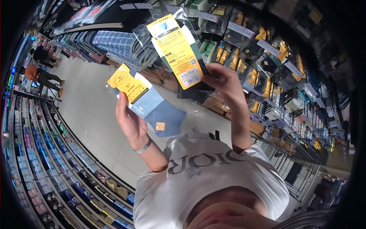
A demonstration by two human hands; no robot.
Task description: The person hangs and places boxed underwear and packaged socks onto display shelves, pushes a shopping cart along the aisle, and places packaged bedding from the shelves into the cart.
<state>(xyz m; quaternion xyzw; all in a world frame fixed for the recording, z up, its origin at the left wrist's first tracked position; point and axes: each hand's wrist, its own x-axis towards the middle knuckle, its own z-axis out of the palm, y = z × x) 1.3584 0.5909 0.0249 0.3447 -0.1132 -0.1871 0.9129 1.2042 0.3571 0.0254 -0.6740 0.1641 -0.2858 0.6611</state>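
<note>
On the left, my left hand (131, 118), with a band at its wrist, pinches the edge of a pack of blue socks (166, 114). That pack has a yellow front label and a small orange sticker. Higher up and to the right, my right hand (222, 81) grips the lower right side of a clear sock pack (177, 51). A long yellow label with a barcode covers most of it, and white and green fabric shows at its edges. The two packs are apart, both tilted.
Racks of hanging packs (263, 80) stand at the right, with a wire cart (291, 170) below. Folded checked textiles (118, 42) lie at the upper left. Curved shelves of small goods (57, 171) line the left. A person in orange (31, 72) is farther off.
</note>
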